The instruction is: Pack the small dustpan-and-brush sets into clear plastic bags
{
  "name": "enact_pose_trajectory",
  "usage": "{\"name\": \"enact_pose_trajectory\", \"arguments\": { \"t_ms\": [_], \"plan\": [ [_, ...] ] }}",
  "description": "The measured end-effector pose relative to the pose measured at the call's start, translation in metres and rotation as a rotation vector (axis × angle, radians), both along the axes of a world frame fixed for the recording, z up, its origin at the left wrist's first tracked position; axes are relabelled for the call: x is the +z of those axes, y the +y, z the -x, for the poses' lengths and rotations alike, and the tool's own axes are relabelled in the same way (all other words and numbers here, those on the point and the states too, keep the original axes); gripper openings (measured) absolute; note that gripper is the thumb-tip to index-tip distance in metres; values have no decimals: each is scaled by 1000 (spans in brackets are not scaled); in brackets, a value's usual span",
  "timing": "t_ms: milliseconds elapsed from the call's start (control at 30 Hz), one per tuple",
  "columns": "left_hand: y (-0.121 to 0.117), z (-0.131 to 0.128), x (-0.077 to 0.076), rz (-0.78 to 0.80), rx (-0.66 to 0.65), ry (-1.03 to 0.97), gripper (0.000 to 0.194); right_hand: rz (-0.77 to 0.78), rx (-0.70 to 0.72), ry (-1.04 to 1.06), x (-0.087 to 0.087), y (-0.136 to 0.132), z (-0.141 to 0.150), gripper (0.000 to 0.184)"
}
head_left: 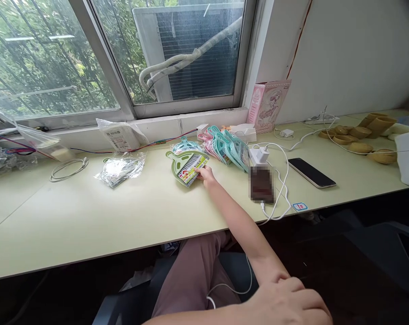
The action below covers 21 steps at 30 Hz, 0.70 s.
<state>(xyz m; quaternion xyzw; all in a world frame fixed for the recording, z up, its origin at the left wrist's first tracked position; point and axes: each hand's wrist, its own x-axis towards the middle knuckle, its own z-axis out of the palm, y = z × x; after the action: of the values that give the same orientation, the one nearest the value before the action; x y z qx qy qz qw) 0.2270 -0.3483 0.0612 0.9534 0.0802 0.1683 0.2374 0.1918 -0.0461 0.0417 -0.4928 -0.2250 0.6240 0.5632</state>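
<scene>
My right hand [206, 175] reaches across the table and is closed on the right edge of a green mini dustpan set [180, 166]. A colourful printed card and dark bristles show on the set's front. Close to the camera, my left hand [289, 300] lies across my right arm near the elbow, its fingers curled round it. Just behind the green set lies a blue dustpan set [186, 145] in clear wrap. To its right, several teal dustpan sets [229, 146] are piled with pink ones [207, 141].
Left on the table are a clear-bagged set [119, 170] and a coiled cable [68, 169]. At right lie a white charger [259, 155] with cables, a pixelated device [261, 185], a black phone [312, 172] and bamboo cups [377, 124]. A pink box [269, 106] stands by the wall.
</scene>
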Motion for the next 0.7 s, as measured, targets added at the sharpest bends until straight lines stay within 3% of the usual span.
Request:
{"name": "enact_pose_trajectory", "arguments": {
  "t_ms": [167,233,300,367,467,533,600,700],
  "plan": [
    [-5,34,-45,-155,183,-77,37,4,-21,19,3,-1,-3,28],
    [-7,44,-51,-175,227,-100,36,-2,-12,15,2,-1,-2,29],
    [-5,46,-44,-181,226,-120,33,-5,-1,4,1,-1,-1,28],
    [-1,39,-25,-194,190,-130,30,-23,9,-8,-2,-2,-1,26],
    [4,27,5,-270,21,-100,24,-59,17,-8,-6,-1,-2,22],
    [8,27,13,-260,-11,-115,23,-61,8,-7,-8,0,-3,20],
    [19,36,9,-195,74,-212,26,-61,3,-5,-9,1,-4,19],
    [68,68,-5,-33,483,-575,43,-76,11,17,-10,2,-5,17]
  ]
}}
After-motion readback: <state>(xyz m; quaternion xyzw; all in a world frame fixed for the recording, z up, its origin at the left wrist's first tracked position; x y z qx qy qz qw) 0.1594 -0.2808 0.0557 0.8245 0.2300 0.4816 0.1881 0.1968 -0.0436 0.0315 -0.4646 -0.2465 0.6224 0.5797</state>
